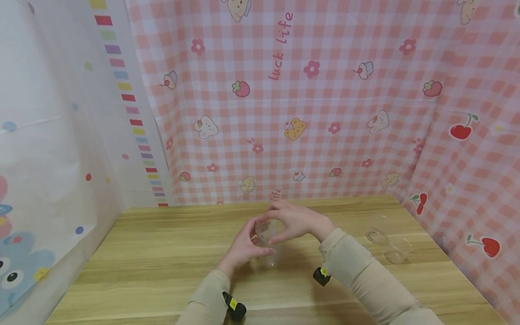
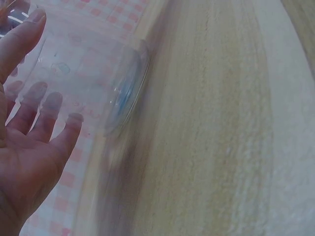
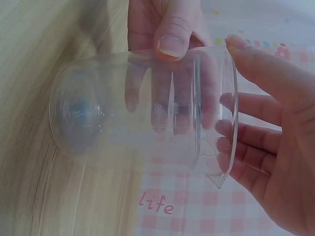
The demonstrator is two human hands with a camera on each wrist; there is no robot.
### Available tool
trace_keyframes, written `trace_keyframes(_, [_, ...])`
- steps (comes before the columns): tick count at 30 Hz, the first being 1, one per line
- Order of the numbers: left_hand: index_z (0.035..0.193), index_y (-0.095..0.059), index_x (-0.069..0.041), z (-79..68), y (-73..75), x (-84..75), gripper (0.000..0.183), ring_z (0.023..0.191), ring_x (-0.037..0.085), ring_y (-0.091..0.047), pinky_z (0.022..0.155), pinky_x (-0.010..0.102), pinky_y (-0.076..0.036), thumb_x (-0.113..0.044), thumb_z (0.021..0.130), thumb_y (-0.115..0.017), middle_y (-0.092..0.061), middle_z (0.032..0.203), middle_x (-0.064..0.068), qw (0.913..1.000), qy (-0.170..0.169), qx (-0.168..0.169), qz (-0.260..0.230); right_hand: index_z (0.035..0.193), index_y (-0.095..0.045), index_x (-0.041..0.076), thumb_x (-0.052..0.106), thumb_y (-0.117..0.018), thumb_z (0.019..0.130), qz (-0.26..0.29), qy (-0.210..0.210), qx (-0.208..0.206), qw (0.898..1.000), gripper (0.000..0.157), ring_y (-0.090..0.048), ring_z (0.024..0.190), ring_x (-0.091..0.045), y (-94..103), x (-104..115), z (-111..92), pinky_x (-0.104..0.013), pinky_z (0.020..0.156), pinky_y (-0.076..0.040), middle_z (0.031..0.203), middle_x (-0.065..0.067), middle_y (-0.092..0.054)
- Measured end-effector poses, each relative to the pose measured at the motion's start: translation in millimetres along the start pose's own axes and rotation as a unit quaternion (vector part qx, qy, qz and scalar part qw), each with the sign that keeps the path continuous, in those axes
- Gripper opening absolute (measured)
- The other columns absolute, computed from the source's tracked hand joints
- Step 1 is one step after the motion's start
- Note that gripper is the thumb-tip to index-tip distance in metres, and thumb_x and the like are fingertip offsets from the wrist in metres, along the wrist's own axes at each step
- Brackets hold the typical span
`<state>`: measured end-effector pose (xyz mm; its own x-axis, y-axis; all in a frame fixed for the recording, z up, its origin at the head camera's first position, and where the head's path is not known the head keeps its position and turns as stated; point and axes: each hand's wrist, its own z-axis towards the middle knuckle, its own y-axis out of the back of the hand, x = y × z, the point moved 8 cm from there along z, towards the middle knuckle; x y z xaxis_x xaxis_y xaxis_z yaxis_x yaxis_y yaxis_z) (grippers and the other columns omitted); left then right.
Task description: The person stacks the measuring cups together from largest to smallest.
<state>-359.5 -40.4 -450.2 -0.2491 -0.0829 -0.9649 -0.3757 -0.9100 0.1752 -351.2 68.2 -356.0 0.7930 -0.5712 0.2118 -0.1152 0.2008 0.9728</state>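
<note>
A clear glass beaker with printed volume marks and a pouring spout is upright at the middle of the table, its base close over the wood. A second, greenish ring shows inside it, a little below the rim. My left hand grips the beaker's side, thumb on the near face and fingers round the far one. From the other side my right hand holds the rim, with its thumb and fingertips spread across the top edge. In the left wrist view the beaker shows the left fingers through its wall.
Two more clear glass vessels stand close together on the right part of the wooden table. A pink checked cloth hangs behind the table, and a white patterned sheet hangs at the left.
</note>
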Motion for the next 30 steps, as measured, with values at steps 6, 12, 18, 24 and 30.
trace_keyframes(6, [0.145,-0.04,-0.009,0.0,0.3,2.2,0.088,0.136,0.03,-0.041,0.112,0.048,-0.035,-0.001,0.071,-0.087,-0.047,0.146,0.013,1.0,-0.006,-0.002,0.0,0.135,-0.061,0.017,0.043,-0.079,0.083,0.005,0.009,-0.006,1.0,0.061,-0.053,0.114,-0.018,2.1,3,-2,-0.036,0.094,-0.05,0.124,-0.001,-0.056])
trace_keyframes(12, [0.144,-0.041,-0.009,-0.3,-0.1,0.8,0.087,0.136,0.03,-0.041,0.112,0.047,-0.036,-0.001,0.071,-0.088,-0.047,0.146,0.011,1.0,-0.008,-0.003,0.0,0.133,-0.063,0.013,0.035,-0.079,0.085,0.023,0.028,-0.026,0.999,0.055,-0.056,0.114,-0.018,5.6,3,-5,-0.037,0.097,-0.05,0.125,-0.002,-0.06])
trace_keyframes(18, [0.145,-0.04,-0.01,-0.1,0.0,1.7,0.088,0.137,0.031,-0.04,0.111,0.048,-0.037,-0.001,0.072,-0.087,-0.044,0.147,0.011,0.9999,-0.001,-0.01,0.013,0.13,-0.064,0.012,0.028,-0.078,0.087,0.035,0.031,-0.042,0.998,0.048,-0.06,0.108,-0.016,9.1,2,-9,-0.036,0.093,-0.052,0.122,-0.001,-0.065])
trace_keyframes(24, [0.146,-0.039,-0.009,-0.6,-0.1,2.0,0.088,0.137,0.033,-0.04,0.111,0.051,-0.036,0.0,0.072,-0.087,-0.043,0.148,0.014,0.9999,-0.002,-0.011,0.009,0.126,-0.066,0.011,0.024,-0.076,0.088,0.033,0.028,-0.063,0.997,0.041,-0.063,0.104,-0.015,14.1,2,-14,-0.035,0.091,-0.053,0.118,-0.001,-0.068])
trace_keyframes(30, [0.145,-0.041,-0.01,-1.0,-0.2,1.9,0.086,0.137,0.032,-0.04,0.111,0.05,-0.037,-0.004,0.072,-0.088,-0.044,0.148,0.012,0.9998,0.0,-0.011,0.018,0.125,-0.067,0.012,0.025,-0.075,0.089,0.004,0.031,-0.085,0.996,0.039,-0.064,0.102,-0.013,17.2,4,-20,-0.035,0.089,-0.054,0.114,0.001,-0.069])
